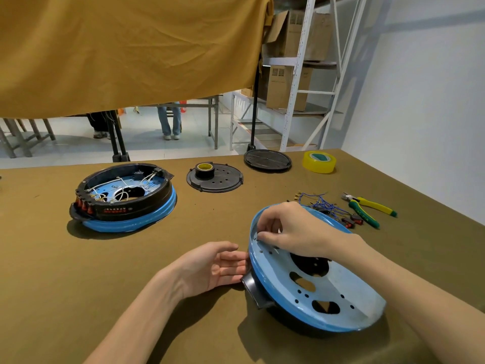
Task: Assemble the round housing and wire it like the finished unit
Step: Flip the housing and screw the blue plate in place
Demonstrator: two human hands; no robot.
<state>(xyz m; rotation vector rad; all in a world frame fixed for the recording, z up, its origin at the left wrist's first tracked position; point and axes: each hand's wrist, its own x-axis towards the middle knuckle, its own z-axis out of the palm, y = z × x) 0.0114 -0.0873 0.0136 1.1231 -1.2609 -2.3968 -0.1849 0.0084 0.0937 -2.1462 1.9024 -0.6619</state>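
Blue round housing [322, 292] sits tilted on brown tabletop [105, 271], near front right. Right hand [288, 229] reaches inside housing, fingers bent, pinching something tiny near rim; too small to tell what. Left hand [217, 266] flat and loose, fingertips touching housing's outer edge by black tab [256, 290]. Finished unit [123, 198] with white wires well apart, back left. Blue wires [322, 203] and pliers [367, 208] just behind housing. Yellow tape roll [319, 161] far back.
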